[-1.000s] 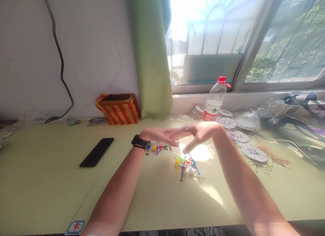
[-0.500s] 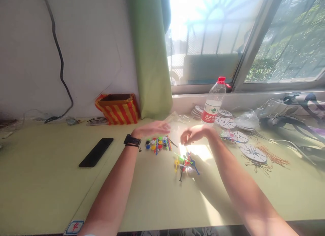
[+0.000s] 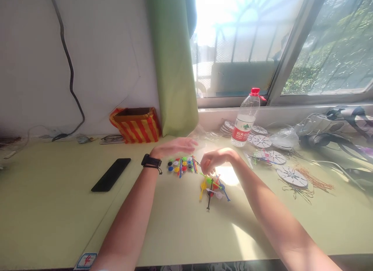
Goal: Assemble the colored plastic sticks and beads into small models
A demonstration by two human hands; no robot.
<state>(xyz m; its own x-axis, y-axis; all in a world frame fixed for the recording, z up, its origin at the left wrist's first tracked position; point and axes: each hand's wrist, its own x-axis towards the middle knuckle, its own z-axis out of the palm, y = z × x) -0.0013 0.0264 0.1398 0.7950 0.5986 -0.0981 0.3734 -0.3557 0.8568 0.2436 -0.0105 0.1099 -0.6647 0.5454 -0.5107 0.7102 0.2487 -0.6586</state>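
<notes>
My left hand [image 3: 177,146] is stretched out low over the table, its fingers long and nearly flat, beside a crumpled clear plastic bag [image 3: 199,136]. Just below it lie small round coloured pieces [image 3: 176,169] in rows, with thin coloured plastic sticks [image 3: 194,165] among them. My right hand [image 3: 215,160] is bent down with curled fingers at the right end of these pieces, close to a thin dark stick. What its fingertips hold, if anything, is hidden. Nearer to me, several coloured plastic arrow spinners [image 3: 214,188] with round hubs lie in a loose cluster.
A black phone [image 3: 111,174] lies to the left. Behind stand a red-and-yellow striped box [image 3: 136,125] and a water bottle [image 3: 245,117]. White patterned discs [image 3: 291,176], brown strings [image 3: 316,179] and cables are on the right, below the window.
My right hand has moved left and down, from above the table to the dark stick beside the round pieces. My left hand has barely moved.
</notes>
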